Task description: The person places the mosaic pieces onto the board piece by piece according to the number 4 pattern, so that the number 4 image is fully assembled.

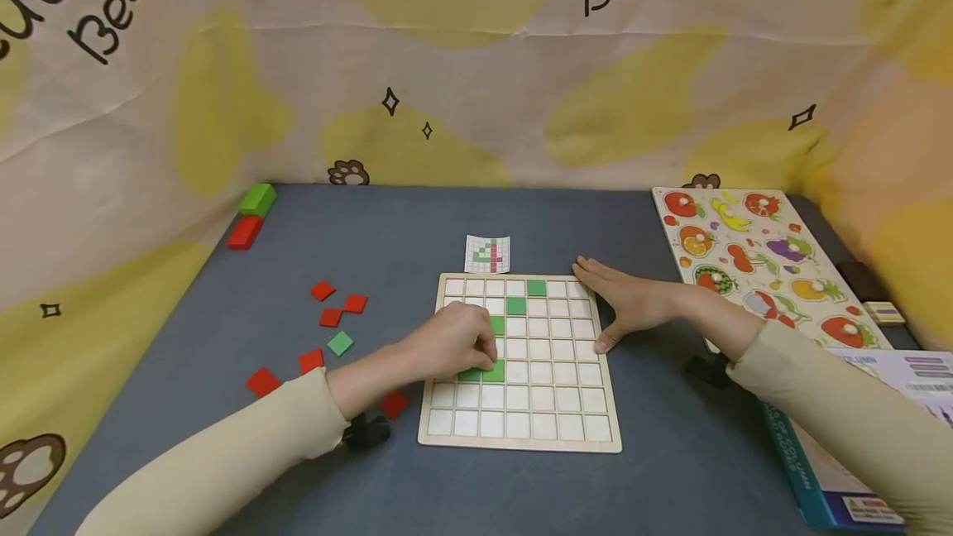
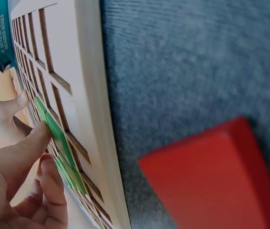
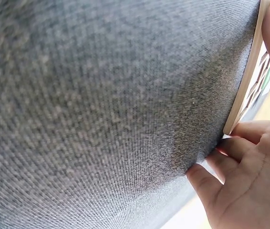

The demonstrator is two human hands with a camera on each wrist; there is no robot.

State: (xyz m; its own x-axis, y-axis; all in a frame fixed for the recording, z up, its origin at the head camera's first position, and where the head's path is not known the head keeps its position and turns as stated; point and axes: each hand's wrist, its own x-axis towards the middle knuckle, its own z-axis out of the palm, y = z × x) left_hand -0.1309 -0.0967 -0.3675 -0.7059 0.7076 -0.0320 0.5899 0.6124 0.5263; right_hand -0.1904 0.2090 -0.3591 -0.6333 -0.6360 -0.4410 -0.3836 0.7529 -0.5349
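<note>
A wooden grid board (image 1: 519,447) with white cells lies flat on the table. Green square tiles (image 1: 536,288) sit in several cells, running down-left from the top, with part of that run hidden by my left hand. My left hand (image 1: 457,342) bends over the board's left half, thumb and curled fingers at a green tile (image 1: 495,372) in a lower row. In the left wrist view, the thumb touches a green tile (image 2: 61,138) lying in the grid. Spread along the board's right edge, my right hand (image 1: 633,304) touches the rim with thumb and fingertips.
Behind the board lies a small pattern card (image 1: 487,255). Several loose red tiles (image 1: 330,318) and a loose green tile (image 1: 340,343) lie left of it. Red (image 1: 244,232) and green blocks (image 1: 257,199) are back left. A fruit puzzle board (image 1: 744,259) and a box (image 1: 789,453) occupy the right.
</note>
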